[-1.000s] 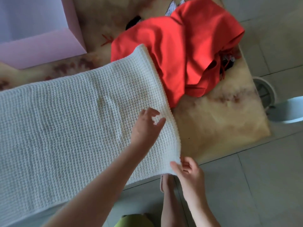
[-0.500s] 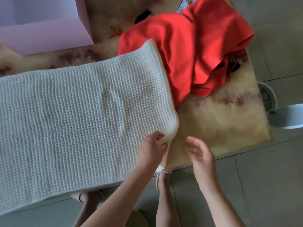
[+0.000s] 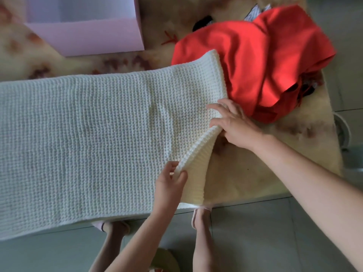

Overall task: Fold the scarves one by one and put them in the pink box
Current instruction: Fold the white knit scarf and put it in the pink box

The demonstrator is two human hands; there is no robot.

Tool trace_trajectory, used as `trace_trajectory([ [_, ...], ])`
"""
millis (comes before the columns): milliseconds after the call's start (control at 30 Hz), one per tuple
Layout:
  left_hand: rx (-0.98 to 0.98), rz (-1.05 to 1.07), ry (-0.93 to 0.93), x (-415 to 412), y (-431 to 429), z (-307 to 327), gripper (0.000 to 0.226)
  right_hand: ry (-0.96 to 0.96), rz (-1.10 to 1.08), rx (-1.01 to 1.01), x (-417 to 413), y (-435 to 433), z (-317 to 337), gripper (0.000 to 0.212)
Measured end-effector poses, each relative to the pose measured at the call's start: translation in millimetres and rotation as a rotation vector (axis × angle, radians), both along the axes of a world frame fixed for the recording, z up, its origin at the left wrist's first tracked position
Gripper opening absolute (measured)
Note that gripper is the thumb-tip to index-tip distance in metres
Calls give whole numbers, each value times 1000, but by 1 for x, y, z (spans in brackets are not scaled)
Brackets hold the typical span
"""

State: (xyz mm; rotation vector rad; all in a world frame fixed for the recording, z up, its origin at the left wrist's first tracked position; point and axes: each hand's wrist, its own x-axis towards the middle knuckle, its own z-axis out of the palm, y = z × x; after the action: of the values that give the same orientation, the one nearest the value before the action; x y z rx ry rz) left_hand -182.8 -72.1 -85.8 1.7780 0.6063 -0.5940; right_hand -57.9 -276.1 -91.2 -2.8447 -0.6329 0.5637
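You had the white scarf (image 3: 88,134) spread flat along the counter (image 3: 245,173), its left end running out of view and its near long edge hanging just over the counter's front edge, above the floor (image 3: 255,232). Your left hand (image 3: 170,183) pinched the scarf's right-hand end near the front, fingers (image 3: 172,165) and thumb closed on the raised knit edge. Your right hand (image 3: 235,126) gripped the same end farther back, fingers (image 3: 218,107) curled over the top of the fabric. Between your hands the edge stood lifted off the counter. The scarf's far right corner lay on the red scarf (image 3: 265,59), which sat heaped at the back right, touching your right hand. Bare counter lay to the right of your hands, up to the right edge. The pink box (image 3: 98,36) stood open at the back left, apart from the white scarf; what showed of its inside was pale wall.
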Motion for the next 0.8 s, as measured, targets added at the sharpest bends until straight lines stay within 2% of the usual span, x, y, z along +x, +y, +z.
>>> trace_trajectory([
  [300, -5, 228, -50, -21, 97, 11, 11, -213, 57, -29, 71, 64, 15, 44],
  [400, -4, 317, -63, -29, 132, 16, 10, -187, 57, -3, 95, 97, 24, 38],
  [533, 2, 436, -46, -42, 183, 18, 8, -172, 52, -119, 131, 145, 26, 37],
  [633, 4, 566, -18, -54, 222, 19, 8, -169, 50, -109, 152, 212, 36, 27],
  [800, -12, 767, -34, -69, 293, 23, 10, -119, 307, -50, 175, 367, 49, 20],
])
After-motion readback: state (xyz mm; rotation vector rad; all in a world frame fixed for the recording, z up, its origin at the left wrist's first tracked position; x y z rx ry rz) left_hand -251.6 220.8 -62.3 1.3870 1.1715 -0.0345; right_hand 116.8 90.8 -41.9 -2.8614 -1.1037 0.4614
